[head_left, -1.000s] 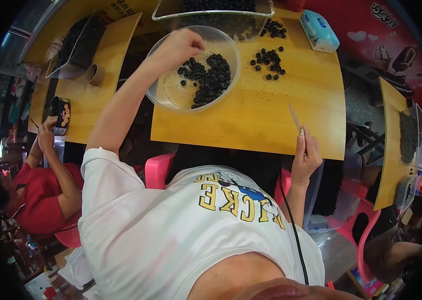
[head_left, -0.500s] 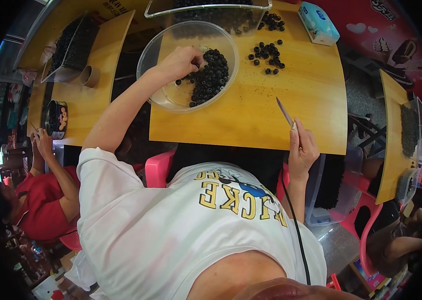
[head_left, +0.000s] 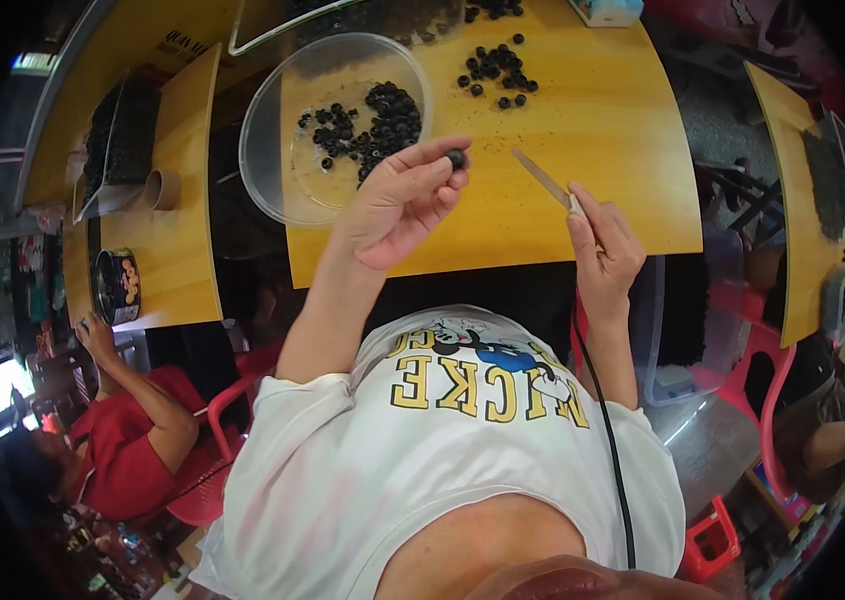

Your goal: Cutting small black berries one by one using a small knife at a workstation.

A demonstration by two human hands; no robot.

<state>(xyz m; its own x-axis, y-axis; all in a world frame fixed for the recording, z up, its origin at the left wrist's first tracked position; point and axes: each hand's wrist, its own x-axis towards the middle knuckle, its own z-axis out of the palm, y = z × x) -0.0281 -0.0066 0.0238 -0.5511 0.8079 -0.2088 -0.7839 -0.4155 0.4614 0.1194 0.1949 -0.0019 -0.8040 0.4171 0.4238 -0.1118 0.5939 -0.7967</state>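
Note:
A small round black bead-like piece (head_left: 457, 159) is pinched between the thumb and fingers of my left hand (head_left: 398, 205), raised over the table in front of the basin. My right hand (head_left: 607, 245) is closed on the handle of a narrow-bladed knife (head_left: 541, 178), its tip pointing up and left. The blade and the black piece are apart. Behind my left hand stands a round clear plastic basin (head_left: 251, 185). Many similar black pieces (head_left: 393, 115) lie in it, some showing a pale hole. Further right, a loose group of black pieces (head_left: 503, 70) is on the wooden table (head_left: 633, 190).
Behind the basin is a clear bin (head_left: 273, 35) of black pieces. A tissue pack (head_left: 611, 10) sits at the table's far edge. On the left, a person in red (head_left: 143, 440) works at another table with a tin (head_left: 118, 287). A black cable (head_left: 605, 450) runs down my front.
My left hand has come out of the basin, moving right and nearer to me, with one black piece in its fingers. The knife stays in my right hand. The view has shifted.

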